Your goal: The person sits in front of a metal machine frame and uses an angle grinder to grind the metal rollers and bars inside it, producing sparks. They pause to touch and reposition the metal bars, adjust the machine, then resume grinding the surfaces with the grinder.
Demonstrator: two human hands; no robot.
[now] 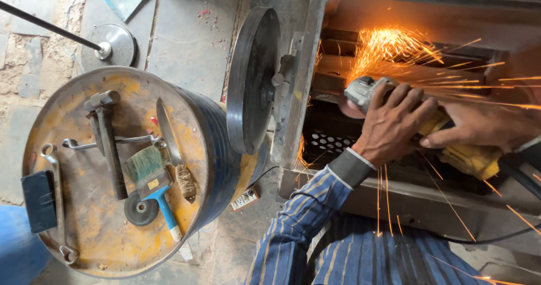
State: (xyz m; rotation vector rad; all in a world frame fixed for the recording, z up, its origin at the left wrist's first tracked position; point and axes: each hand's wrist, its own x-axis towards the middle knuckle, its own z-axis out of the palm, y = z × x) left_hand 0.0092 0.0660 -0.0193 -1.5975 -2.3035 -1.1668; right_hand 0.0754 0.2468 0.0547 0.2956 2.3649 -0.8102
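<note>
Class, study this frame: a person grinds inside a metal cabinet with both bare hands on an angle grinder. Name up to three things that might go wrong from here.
1. Sparks fly past the bare left hand and right hand; burns seem likely.
2. Sparks also drop onto the striped sleeve, which might scorch.
3. The power strip lies on the floor below the sparks, and the angle grinder has its cable close by; either could be damaged.

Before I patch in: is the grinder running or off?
Running. Sparks spray from the grinder, held by the left hand and right hand.
</note>
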